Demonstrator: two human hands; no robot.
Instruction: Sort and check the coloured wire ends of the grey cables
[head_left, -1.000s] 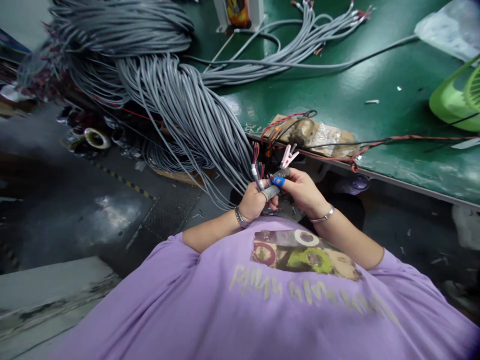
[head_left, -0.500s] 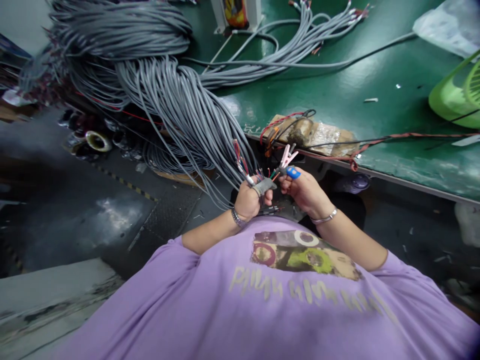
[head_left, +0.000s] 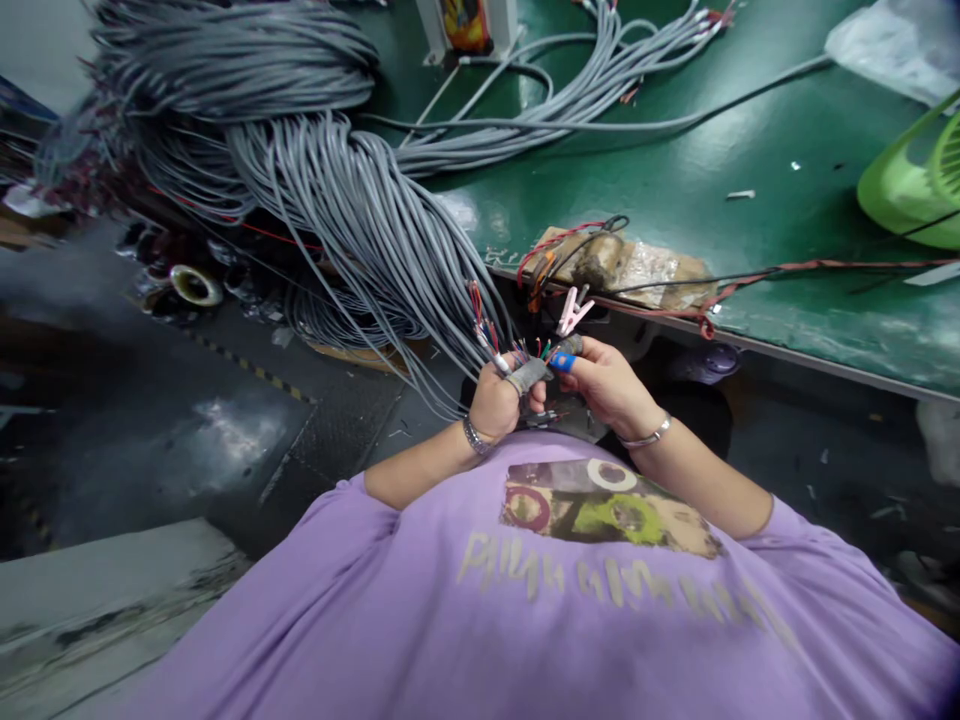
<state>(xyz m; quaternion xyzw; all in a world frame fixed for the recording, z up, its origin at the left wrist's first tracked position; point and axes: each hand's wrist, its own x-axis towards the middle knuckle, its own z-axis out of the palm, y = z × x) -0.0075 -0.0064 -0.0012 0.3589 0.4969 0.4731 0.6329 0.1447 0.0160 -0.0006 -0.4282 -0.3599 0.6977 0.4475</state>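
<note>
My left hand (head_left: 499, 400) grips the end of a grey cable whose stripped coloured wires (head_left: 487, 330) fan upward; its thumb wears grey tape. My right hand (head_left: 607, 385), with blue tape on a fingertip, pinches some of those wires and carries a small pink clip-like tool (head_left: 571, 312) that sticks up above the fingers. Both hands meet just below the edge of the green workbench (head_left: 675, 190). The cable belongs to a thick grey cable bundle (head_left: 360, 210) that hangs off the bench's left end.
A taped wooden block with red and black leads (head_left: 615, 262) sits at the bench edge above my hands. More grey cables (head_left: 600, 80) lie further back. A green fan (head_left: 911, 185) is at right, a tape roll (head_left: 193, 287) down at left.
My right hand came back against the left after pulling slightly away; its blue-taped finger now touches the wire ends. The wires in my left hand tilted leftward.
</note>
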